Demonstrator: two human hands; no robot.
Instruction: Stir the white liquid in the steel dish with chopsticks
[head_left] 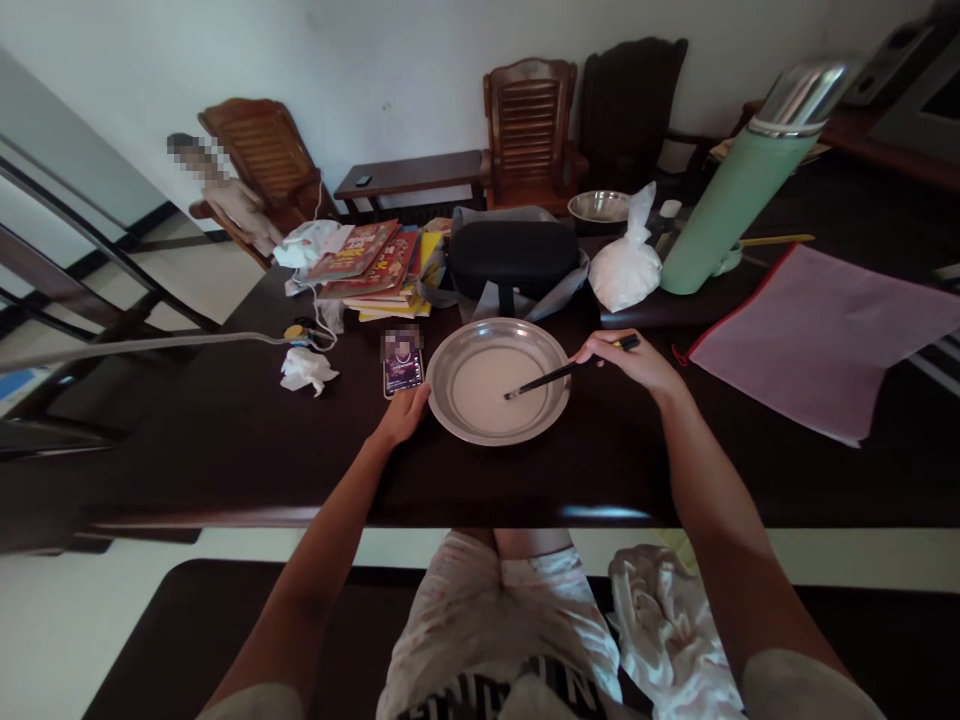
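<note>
We count one round metal plate [457,420] on the dark table [225,450], and one pair of black chopsticks [559,375] reaching into it. We see two hands: one left hand [403,415] and one right hand [630,360]. There is one phone [403,372], one crumpled tissue [306,370], one stack of books [379,270] whose exact number we cannot tell, one black case [514,255], one white tied bag [626,270], one green flask [731,195], one small metal bowl [598,207] and one pink folder [817,330]. Behind the table we count three wooden chairs [529,125].
</note>
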